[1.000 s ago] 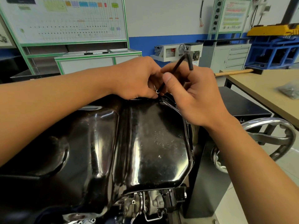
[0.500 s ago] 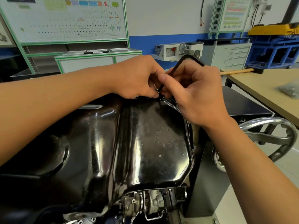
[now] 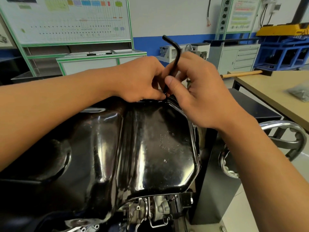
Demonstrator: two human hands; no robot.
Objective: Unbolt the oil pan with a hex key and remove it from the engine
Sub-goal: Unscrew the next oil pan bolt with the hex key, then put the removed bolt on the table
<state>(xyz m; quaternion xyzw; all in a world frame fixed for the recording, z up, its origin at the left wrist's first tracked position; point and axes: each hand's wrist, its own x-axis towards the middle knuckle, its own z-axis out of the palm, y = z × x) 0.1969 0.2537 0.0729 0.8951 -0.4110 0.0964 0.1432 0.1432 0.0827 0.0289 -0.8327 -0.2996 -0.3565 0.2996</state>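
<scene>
Where the hex key (image 3: pixel 175 63) stands; glossy black oil pan (image 3: pixel 155 148), scuffed.

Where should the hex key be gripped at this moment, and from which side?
Probably on its long shaft, from the right, as the right hand pinches it. The hex key stands nearly upright at the far rim of the oil pan, its short bent arm free on top, and the left hand crowds the tip from the left.

Left hand (image 3: pixel 142 79), right hand (image 3: pixel 205 97): seemingly bare.
</scene>
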